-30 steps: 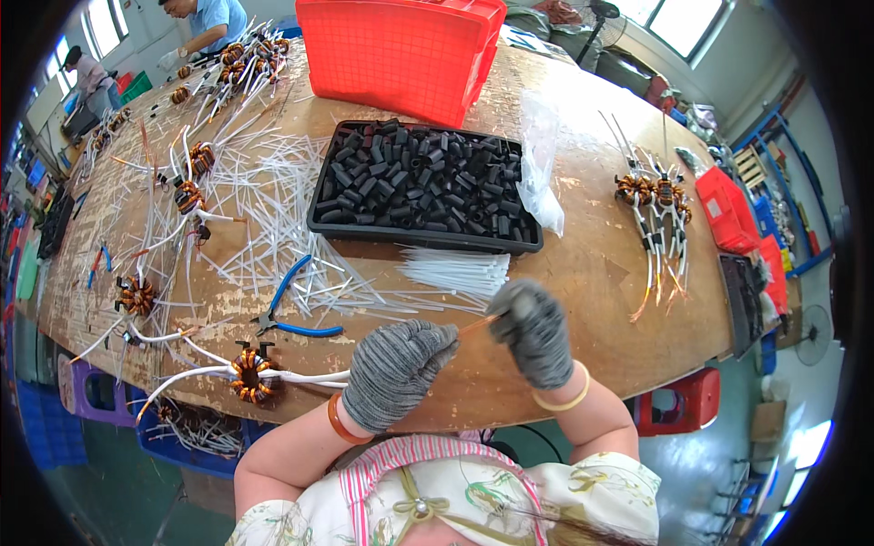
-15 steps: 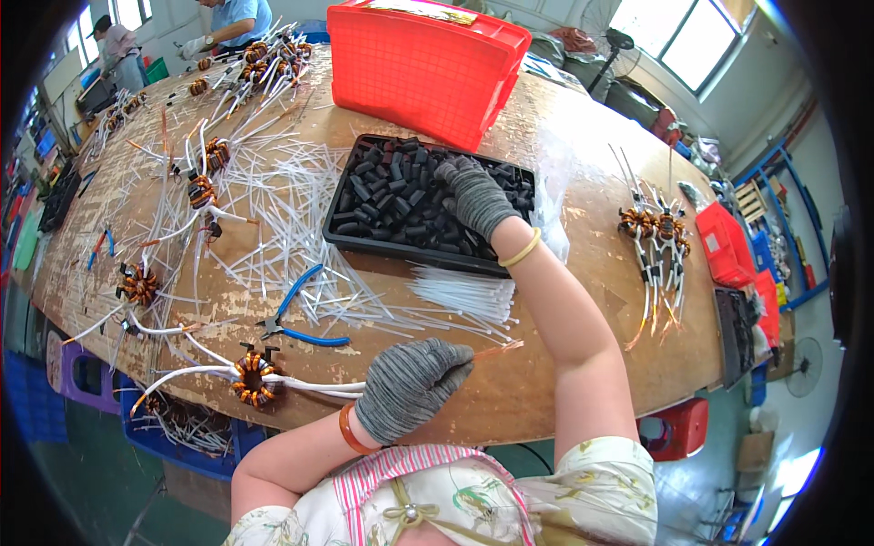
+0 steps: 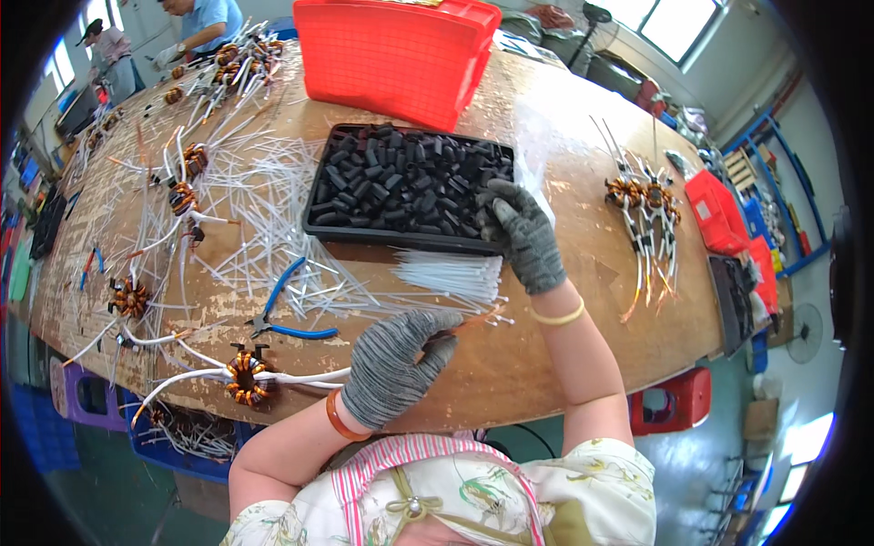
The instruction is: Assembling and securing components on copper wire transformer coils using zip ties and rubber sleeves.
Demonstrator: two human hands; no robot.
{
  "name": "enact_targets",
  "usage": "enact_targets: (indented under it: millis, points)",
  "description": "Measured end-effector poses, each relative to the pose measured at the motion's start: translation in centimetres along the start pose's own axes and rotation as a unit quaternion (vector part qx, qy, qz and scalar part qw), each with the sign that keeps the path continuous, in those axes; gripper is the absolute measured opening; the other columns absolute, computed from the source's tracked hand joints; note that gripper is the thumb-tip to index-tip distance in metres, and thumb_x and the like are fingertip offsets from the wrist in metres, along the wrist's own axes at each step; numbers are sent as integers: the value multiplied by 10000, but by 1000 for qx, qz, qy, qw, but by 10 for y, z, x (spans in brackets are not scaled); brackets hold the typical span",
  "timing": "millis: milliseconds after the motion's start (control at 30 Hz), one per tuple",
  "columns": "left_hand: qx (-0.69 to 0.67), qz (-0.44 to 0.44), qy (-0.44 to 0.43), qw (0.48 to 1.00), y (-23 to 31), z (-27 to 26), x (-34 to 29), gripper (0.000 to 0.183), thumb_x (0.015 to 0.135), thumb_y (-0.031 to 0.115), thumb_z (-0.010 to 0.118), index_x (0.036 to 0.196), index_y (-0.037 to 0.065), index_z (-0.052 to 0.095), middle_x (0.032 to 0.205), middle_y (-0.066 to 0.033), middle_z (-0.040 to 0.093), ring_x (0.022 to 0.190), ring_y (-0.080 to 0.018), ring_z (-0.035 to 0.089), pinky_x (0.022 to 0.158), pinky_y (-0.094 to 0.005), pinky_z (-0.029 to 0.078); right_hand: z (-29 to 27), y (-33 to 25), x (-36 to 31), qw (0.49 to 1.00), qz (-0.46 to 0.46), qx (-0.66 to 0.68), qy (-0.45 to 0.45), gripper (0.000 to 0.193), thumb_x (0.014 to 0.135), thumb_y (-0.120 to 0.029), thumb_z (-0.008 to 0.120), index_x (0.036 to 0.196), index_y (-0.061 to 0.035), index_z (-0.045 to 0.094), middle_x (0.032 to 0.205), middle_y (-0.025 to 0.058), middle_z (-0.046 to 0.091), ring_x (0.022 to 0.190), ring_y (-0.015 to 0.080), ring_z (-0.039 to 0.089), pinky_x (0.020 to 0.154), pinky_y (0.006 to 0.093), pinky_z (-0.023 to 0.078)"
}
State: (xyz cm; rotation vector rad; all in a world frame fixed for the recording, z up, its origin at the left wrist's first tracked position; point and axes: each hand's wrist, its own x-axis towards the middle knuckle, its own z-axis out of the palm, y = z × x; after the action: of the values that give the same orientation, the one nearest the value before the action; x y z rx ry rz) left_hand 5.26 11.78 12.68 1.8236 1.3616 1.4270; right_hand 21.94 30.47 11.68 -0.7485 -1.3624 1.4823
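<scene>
My left hand (image 3: 393,369), in a grey knit glove, is closed around the white wire leads (image 3: 314,378) of a ring-shaped copper coil (image 3: 248,375) lying near the table's front edge. Bare copper strands (image 3: 481,318) stick out past its fingertips. My right hand (image 3: 525,238), gloved the same way, is at the near right corner of a black tray (image 3: 401,237). Its fingers are bent together, and whatever they pinch is hidden. Short black tube-like pieces (image 3: 391,177) fill the tray.
Blue-handled cutters (image 3: 284,296) lie left of a bundle of white cable ties (image 3: 451,276). Loose ties (image 3: 264,218) spread farther left, among more coils (image 3: 184,197). A red bin (image 3: 382,64) stands behind the tray. Finished-looking coils (image 3: 642,196) lie right. Two people work at the far left.
My right hand has come out of the pile of black pieces, back toward me to the tray's near right corner. My left hand keeps holding the wires. The whole view has shifted slightly.
</scene>
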Motion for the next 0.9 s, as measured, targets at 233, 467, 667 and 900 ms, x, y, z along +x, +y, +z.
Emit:
enact_targets:
  millis: [233,467,667,900]
  points:
    - [69,110,-41,991,-4,0,10,216,737,3,694,942,68,667,887,-95,670,777,-250,647,696,-318,518,-8,-21,-104,995,69,73,-20,335,906,-129,595,1221,-42,523,992,76,634,701,104,575,594,224,491]
    - [77,96,-30,992,-3,3,9,202,735,16,693,925,81,677,876,-92,672,763,-253,643,682,-325,517,21,-34,-128,884,-186,-424,-61,474,799,-85,657,1258,-140,552,862,114,606,717,291,578,653,363,500]
    - [93,101,-51,989,-8,9,7,200,728,15,693,915,84,677,861,-92,668,764,-253,639,680,-334,510,15,-29,-120,851,-201,-479,-83,195,795,-117,665,990,-121,655,800,87,598,727,290,589,636,372,494]
    - [62,81,-38,994,-11,6,5,209,723,10,701,919,81,679,864,-91,669,771,-249,642,691,-329,512,0,-40,-118,952,-40,-298,-51,128,868,-149,622,956,-56,632,765,41,573,687,148,570,595,289,472]
